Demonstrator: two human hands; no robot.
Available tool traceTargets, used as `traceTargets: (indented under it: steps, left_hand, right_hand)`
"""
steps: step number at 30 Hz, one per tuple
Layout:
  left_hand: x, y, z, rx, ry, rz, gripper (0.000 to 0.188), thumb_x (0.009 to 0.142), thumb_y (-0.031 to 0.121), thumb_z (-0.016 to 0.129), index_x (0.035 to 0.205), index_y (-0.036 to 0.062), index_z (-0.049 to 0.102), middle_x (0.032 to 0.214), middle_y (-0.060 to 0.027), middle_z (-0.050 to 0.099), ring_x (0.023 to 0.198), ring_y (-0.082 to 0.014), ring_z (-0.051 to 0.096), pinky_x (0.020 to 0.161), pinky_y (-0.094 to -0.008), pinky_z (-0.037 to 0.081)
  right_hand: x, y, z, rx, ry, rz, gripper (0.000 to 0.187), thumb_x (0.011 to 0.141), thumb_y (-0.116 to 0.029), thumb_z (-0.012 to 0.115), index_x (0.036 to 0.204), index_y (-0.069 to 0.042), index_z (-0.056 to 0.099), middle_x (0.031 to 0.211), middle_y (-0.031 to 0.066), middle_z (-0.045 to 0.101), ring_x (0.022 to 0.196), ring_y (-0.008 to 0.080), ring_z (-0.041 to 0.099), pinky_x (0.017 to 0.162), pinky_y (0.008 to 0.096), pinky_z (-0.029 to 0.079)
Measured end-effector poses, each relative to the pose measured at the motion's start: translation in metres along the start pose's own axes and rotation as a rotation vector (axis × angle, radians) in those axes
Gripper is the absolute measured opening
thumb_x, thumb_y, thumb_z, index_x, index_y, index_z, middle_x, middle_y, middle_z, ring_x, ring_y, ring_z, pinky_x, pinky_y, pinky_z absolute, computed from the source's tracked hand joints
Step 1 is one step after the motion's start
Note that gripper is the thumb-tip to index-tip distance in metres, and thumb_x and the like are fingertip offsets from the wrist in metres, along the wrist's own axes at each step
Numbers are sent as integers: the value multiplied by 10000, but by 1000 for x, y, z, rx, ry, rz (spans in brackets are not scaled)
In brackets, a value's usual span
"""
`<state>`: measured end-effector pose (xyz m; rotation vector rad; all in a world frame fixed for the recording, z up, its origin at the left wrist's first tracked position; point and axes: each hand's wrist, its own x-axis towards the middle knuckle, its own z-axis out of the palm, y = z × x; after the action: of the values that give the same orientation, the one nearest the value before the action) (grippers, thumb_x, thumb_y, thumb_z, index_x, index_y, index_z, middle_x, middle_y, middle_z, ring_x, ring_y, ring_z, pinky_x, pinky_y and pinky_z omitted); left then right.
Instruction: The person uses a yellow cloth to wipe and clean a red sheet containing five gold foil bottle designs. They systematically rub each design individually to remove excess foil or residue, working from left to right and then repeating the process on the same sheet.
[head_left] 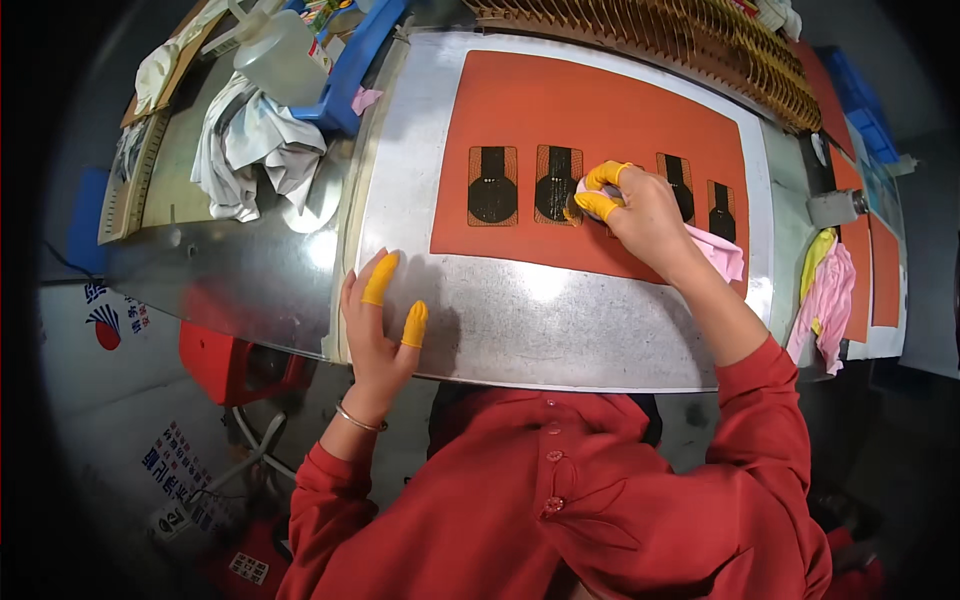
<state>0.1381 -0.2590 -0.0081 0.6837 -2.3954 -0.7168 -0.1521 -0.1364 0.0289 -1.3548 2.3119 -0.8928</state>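
Observation:
My right hand [645, 212], with yellow finger cots on thumb and forefinger, is closed on a pink cloth [718, 252]. Part of the cloth shows between the fingertips; the rest hangs out past the wrist. The fingertips are at the right edge of a dark rectangular piece [556, 192] with a black keyhole-like shape. It lies on an orange sheet [600, 100] in a row with similar pieces, such as the leftmost one [492, 195]; my hand covers part of the row. My left hand [375, 325], also wearing two yellow finger cots, hovers at the table's near left edge, fingers spread, holding nothing.
The orange sheet lies on a metal worktable [520, 320]. A ribbed brown rack [690, 50] runs along the back. At left are a crumpled white cloth [255, 150], a squeeze bottle [280, 60] and a blue bin [345, 90]. Pink and yellow cloths [825, 290] hang at right beside a bottle [836, 207].

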Motion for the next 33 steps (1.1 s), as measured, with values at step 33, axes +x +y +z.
traceTargets:
  steps: [33]
  left_hand:
    - [-10, 1, -1, 94, 97, 57, 403, 796, 63, 583, 1186, -3, 506, 1187, -148, 560, 1146, -301, 508, 1063, -492, 235]
  right_hand:
    - [19, 19, 30, -344, 114, -286, 119, 778, -169, 646, 827, -64, 674, 709, 149, 601, 624, 305, 601, 578, 399, 485]
